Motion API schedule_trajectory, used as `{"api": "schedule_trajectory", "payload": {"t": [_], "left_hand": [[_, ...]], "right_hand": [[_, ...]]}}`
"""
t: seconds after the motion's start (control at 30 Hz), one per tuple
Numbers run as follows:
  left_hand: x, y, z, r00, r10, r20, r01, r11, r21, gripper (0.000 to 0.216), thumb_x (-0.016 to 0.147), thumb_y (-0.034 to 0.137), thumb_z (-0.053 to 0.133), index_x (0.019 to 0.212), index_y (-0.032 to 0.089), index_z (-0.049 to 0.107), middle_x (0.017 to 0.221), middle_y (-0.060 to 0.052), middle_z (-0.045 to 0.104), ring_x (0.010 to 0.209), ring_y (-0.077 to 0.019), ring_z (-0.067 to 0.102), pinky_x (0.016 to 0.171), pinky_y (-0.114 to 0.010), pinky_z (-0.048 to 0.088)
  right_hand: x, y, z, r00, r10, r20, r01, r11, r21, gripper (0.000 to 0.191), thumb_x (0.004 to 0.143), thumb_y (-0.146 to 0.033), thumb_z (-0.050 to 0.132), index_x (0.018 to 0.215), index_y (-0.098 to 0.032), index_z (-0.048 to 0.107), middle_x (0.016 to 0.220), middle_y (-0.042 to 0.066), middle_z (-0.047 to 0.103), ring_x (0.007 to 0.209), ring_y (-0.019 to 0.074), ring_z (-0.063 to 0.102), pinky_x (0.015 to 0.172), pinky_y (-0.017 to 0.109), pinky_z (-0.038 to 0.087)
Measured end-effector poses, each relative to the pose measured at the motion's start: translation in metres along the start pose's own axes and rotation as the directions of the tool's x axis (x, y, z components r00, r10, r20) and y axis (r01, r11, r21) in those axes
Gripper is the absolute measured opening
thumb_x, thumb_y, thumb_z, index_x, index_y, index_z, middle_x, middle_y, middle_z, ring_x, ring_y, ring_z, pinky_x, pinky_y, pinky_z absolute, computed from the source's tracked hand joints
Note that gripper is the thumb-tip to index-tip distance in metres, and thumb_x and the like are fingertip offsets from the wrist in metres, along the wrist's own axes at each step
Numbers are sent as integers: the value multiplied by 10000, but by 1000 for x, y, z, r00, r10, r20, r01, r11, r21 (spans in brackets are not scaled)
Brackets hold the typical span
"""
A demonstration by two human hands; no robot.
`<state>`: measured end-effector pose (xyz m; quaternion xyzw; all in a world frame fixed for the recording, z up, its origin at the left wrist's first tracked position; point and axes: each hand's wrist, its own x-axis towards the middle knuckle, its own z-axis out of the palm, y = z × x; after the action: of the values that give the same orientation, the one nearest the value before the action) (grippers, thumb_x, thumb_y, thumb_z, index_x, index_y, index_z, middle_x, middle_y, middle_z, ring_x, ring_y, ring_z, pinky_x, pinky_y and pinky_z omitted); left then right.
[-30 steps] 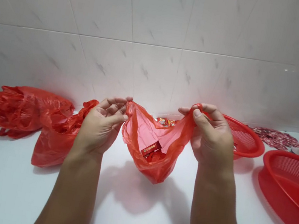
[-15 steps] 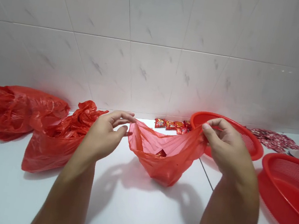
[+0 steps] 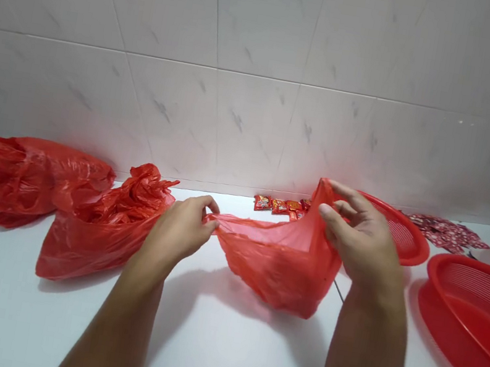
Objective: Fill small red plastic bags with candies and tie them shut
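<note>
A thin red plastic bag [image 3: 272,272] stretches between my hands above the white table. My left hand [image 3: 188,224] pinches its left corner between thumb and fingertips. At the opposite end, my right hand [image 3: 354,230] grips the raised right edge, with the thumb in front and the fingers partly behind the plastic. The bag sags in the middle, and its contents are hidden behind the front wall. Behind it, several small red packets [image 3: 279,206] lie near the wall.
Left of my arm sit a red bag stuffed with crumpled plastic [image 3: 88,245] and a larger red plastic bundle [image 3: 29,179]. On the right are two red baskets, a far one [image 3: 409,236] and a near one [image 3: 474,328]. Patterned red-and-white pieces [image 3: 448,233] lie behind them.
My left hand has closed on the bag's corner and lowered slightly. The right side of the bag is pulled higher, and the packet visible inside before is now hidden.
</note>
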<state>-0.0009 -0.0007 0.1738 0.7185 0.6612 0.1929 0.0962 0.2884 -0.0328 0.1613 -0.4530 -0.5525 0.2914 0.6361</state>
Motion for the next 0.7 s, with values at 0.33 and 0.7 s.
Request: {"api": "schedule_trajectory", "payload": {"t": [0.33, 0.7], "left_hand": [[-7, -3, -7, 940, 26, -340, -125, 954, -272, 116, 807, 279, 649, 798, 242, 758, 622, 20, 615, 570, -160, 560, 527, -280, 381], [-7, -3, -16, 908, 1, -419, -281, 743, -607, 152, 842, 255, 681, 933, 204, 791, 702, -2, 690, 685, -154, 681, 645, -255, 563]], "right_hand": [[-2, -1, 6, 999, -46, -10, 46, 999, -23, 469, 906, -344, 746, 1371, -292, 715, 688, -38, 576, 560, 132, 505, 536, 307, 475], [4, 5, 0, 996, -19, -88, 10, 995, -99, 518, 895, -370, 722, 1403, -274, 694, 656, -41, 560, 621, 153, 527, 591, 311, 492]]}}
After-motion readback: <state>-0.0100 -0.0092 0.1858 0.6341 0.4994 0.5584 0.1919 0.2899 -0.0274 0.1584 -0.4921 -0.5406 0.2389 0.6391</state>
